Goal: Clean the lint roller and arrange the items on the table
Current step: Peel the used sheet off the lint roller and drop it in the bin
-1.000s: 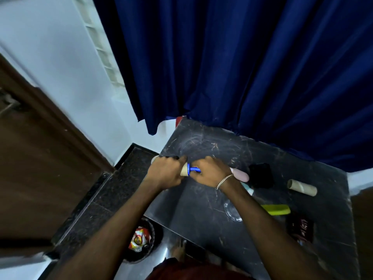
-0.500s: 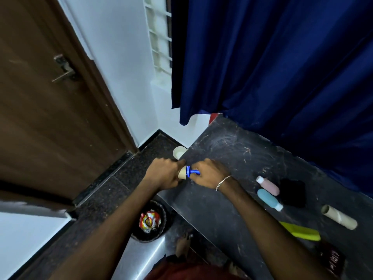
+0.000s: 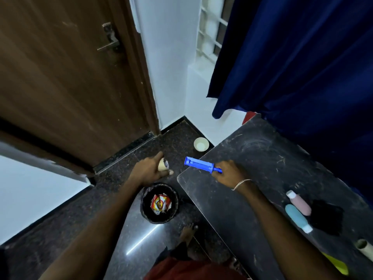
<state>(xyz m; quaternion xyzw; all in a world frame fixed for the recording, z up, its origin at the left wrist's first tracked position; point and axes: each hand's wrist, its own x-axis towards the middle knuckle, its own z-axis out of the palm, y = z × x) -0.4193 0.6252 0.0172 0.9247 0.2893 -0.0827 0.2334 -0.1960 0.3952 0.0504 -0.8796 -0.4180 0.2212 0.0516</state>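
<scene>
The counter (image 3: 252, 199) is set right of the bin (image 3: 159, 203), which stands on the floor (image 3: 60, 229). Two bottles (image 3: 298, 211) are laid side by side on the counter, with a cloth (image 3: 327, 217) just right of them. A bowl (image 3: 201, 144) is placed on the floor beyond the counter's corner.

One head-worn wide-angle view looks steeply down from close above the dark scratched bench (image 3: 262, 168) corner, dark speckled floor (image 3: 125, 170) at left.

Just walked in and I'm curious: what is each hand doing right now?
Left hand: closed around a tan cardboard roll core, above the floor near the black waste bin.
Right hand: closed on the bare blue plastic lint roller handle.
</scene>
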